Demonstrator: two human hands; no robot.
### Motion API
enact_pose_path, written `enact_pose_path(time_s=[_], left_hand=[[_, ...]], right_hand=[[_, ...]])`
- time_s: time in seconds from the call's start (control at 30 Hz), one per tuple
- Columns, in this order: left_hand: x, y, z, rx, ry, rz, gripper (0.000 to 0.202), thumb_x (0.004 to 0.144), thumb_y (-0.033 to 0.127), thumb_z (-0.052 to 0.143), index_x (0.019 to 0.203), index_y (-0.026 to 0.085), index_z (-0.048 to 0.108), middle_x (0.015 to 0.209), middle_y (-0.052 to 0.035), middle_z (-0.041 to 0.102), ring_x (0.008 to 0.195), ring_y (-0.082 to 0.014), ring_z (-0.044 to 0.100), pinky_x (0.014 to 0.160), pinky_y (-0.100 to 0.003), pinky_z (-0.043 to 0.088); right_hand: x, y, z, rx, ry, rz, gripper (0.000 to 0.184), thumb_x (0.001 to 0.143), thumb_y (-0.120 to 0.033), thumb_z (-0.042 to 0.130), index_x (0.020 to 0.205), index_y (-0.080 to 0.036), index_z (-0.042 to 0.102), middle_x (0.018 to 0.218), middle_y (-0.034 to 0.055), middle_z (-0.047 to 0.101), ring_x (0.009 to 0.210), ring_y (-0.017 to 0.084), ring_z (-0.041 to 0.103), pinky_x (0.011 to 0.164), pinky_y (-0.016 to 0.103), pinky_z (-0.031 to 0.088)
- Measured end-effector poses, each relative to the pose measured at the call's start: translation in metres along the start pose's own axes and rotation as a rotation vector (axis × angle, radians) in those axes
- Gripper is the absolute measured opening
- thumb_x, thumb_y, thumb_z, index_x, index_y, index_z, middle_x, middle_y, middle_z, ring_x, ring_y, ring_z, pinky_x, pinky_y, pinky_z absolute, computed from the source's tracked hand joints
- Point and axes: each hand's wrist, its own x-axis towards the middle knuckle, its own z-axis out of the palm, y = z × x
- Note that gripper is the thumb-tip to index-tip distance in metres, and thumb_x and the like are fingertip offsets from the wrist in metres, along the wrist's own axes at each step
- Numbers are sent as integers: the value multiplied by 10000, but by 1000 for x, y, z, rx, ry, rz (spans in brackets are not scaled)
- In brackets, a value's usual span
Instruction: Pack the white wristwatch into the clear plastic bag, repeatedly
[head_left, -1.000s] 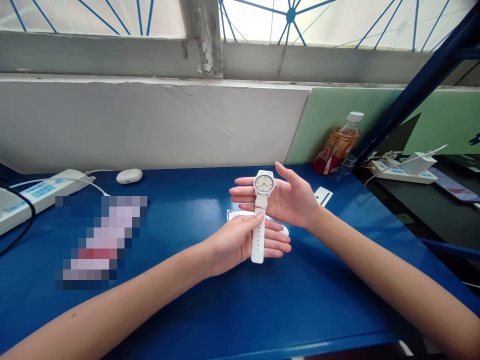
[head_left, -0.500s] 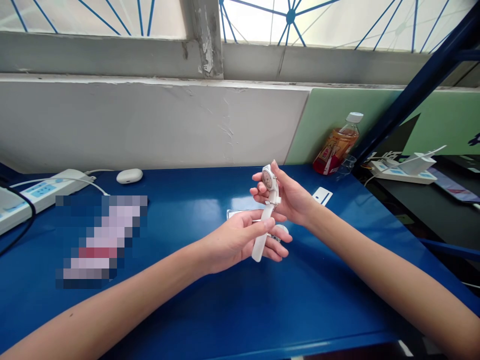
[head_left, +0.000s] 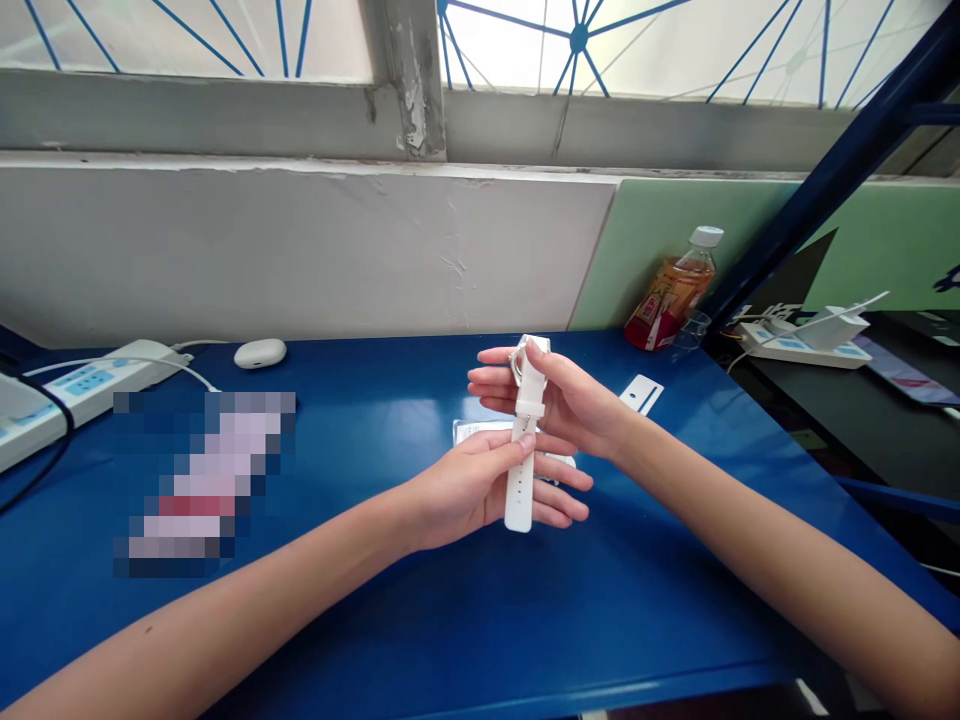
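— Blue desk surface (head_left: 360, 620) meets a pale wall (head_left: 300, 250) at its far edge. Take the watch as the clock centre, with 12 toward the wall. State the item and its position.

— White wristwatch (head_left: 531, 400), raised above the desk between both hands. Strap: plain white, with a line of small holes and a rounded-corner free end pointing to 6 o'clock. Keeper loop and a metal buckle part sit at mid-length. The case is at the 12 o'clock end, partly covered by strap; the dial is not visible.

— State the grip.

— Left hand (head_left: 469, 487), at 8 o'clock: thumb and fingers pinch the holed strap section, fingertips extended beyond it. Right hand (head_left: 581, 395), near 3 o'clock: thumb clamps the upper strap from the front, fingers straight behind the watch.

— List surrounding items and obstructions.

— Clear packet (head_left: 472, 430): at 9 o'clock, partly covered by the left hand. White object (head_left: 559, 465): between 4 and 5, mostly hidden by the left fingers, identity unclear. White card (head_left: 641, 394): just before 3, partly behind the right wrist. Bottle (head_left: 671, 290): at 2, leaning. Rounded white case (head_left: 260, 353): between 9 and 10. Power strip (head_left: 90, 385): at 9, far out.
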Motion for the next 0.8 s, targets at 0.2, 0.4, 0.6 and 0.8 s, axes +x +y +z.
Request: enact_pose_path(time_s=[0.2, 0.4, 0.6, 0.8], left_hand=[[1, -1, -3, 94, 75, -11, 325, 1007, 329, 524, 1161, 81, 668, 1146, -215, 704, 972, -274, 728, 879, -400, 556], [2, -1, -2, 112, 116, 16, 300, 968, 311, 603, 1111, 61, 688, 1114, -220, 717, 1000, -283, 720, 938, -419, 532], [2, 2, 0, 128, 116, 25, 306, 981, 292, 577, 1102, 35, 690, 1141, -235, 705, 1024, -287, 712, 954, -421, 525], [1, 1, -2, 151, 75, 16, 324, 957, 342, 612, 1096, 66, 708, 1136, -215, 714, 1047, -294, 704, 973, -428, 511]], right_hand=[[-4, -2, 0, -13, -130, 16, 293, 895, -215, 654, 1181, -156, 678, 1211, 111, 721, 1175, 221, 649, 1061, 375, 466], [-1, -1, -6, 49, -108, 48, 269, 927, -193, 586, 1181, -144, 662, 1146, 107, 739, 1023, 201, 714, 969, 355, 541], [0, -3, -5, 128, -128, 63, 288, 955, -138, 471, 1184, -114, 643, 1103, 113, 738, 1051, 191, 699, 998, 355, 517], [-1, -6, -3, 97, -131, 79, 282, 940, -157, 484, 1163, -125, 654, 1097, 111, 743, 1057, 205, 698, 1036, 398, 486]])
